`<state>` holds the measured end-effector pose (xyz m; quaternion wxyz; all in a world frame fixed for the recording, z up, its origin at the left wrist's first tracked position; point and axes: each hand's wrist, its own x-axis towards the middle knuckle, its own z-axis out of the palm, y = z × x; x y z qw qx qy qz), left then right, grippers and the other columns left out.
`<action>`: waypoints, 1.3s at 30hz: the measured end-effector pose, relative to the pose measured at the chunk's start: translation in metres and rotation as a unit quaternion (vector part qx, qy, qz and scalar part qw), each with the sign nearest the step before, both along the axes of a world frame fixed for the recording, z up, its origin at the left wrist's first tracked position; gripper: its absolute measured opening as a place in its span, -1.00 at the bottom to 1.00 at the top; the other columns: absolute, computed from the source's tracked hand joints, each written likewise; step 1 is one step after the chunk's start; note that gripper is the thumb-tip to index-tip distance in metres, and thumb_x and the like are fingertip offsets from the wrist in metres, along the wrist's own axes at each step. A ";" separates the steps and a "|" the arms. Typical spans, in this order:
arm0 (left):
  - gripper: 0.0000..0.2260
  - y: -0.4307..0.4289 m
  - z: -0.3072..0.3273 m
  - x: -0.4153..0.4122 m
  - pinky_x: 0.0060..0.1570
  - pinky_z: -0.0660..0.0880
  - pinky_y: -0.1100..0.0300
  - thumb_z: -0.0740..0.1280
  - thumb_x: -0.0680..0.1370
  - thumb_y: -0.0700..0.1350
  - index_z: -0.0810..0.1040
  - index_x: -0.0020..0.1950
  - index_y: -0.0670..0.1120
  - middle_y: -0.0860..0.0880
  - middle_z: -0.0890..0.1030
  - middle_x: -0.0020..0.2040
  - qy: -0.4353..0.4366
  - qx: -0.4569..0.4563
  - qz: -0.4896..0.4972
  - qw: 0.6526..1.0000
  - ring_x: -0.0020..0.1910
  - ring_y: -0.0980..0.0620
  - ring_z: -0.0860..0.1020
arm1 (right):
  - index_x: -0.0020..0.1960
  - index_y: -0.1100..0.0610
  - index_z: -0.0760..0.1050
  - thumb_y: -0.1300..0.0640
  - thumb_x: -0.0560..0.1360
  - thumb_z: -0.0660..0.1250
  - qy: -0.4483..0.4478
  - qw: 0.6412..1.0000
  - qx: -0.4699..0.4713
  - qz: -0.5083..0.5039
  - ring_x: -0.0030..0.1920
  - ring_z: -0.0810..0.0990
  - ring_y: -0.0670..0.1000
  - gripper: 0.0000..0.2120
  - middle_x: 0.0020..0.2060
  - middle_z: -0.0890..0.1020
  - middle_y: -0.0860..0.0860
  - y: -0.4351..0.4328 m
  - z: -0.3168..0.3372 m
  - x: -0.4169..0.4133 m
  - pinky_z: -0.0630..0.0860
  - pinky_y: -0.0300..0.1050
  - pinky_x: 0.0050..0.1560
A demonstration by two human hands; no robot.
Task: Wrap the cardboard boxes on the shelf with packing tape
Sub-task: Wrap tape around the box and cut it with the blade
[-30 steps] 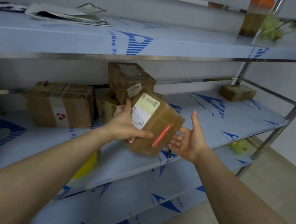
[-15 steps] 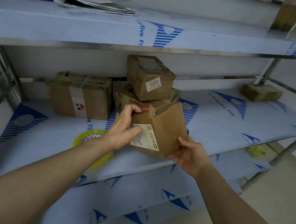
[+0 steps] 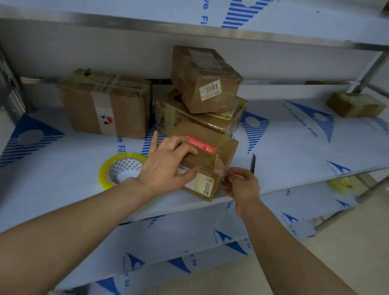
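Item: cardboard box [image 3: 211,161], red label on top, at front edge of middle shelf [image 3: 287,158]. We hold it with both hands: left grip [image 3: 168,165] curled over top and front face, right grip [image 3: 241,187] pinching at right edge. Yellow tape roll [image 3: 112,170] flat on shelf, just left. Stacked boxes [image 3: 203,98] directly behind.

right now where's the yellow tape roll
The tape roll lies flat on the middle shelf, left of centre in the head view, just left of the left hand gripping the small box, in front of the large box.
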<state>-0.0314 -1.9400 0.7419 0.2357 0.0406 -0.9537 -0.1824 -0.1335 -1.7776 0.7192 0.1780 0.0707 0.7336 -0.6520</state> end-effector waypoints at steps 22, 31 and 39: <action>-0.53 -0.006 0.025 -0.060 0.28 0.14 0.02 0.05 0.61 0.14 0.29 0.45 -0.06 -0.11 0.31 0.29 -0.139 -0.150 0.009 0.979 0.28 -0.11 0.27 | 0.37 0.15 0.37 0.31 0.33 0.28 0.093 0.965 -0.158 0.185 0.25 0.52 0.08 -0.41 0.23 0.56 0.10 0.004 0.022 0.033 0.50 -0.04 0.19; -0.48 -0.009 0.018 -0.062 0.50 -0.23 0.02 -0.15 0.65 0.10 -0.13 0.57 -0.07 -0.07 -0.08 0.58 -0.217 -0.167 -0.018 0.962 0.55 0.01 -0.12 | 0.40 0.25 0.31 0.38 0.55 0.14 0.060 0.961 -0.232 0.140 0.00 0.64 -0.07 -0.58 0.10 0.60 0.07 -0.001 0.014 0.037 0.54 -0.27 -0.08; -0.48 -0.006 0.014 -0.053 0.50 -0.18 0.01 -0.12 0.65 0.09 -0.08 0.57 -0.08 -0.09 -0.03 0.58 -0.183 -0.169 -0.013 0.968 0.55 -0.02 -0.08 | 0.41 0.19 0.33 0.32 0.59 0.18 0.084 0.967 -0.218 0.100 0.08 0.60 -0.02 -0.60 0.21 0.57 0.12 -0.010 0.011 0.045 0.55 -0.15 0.10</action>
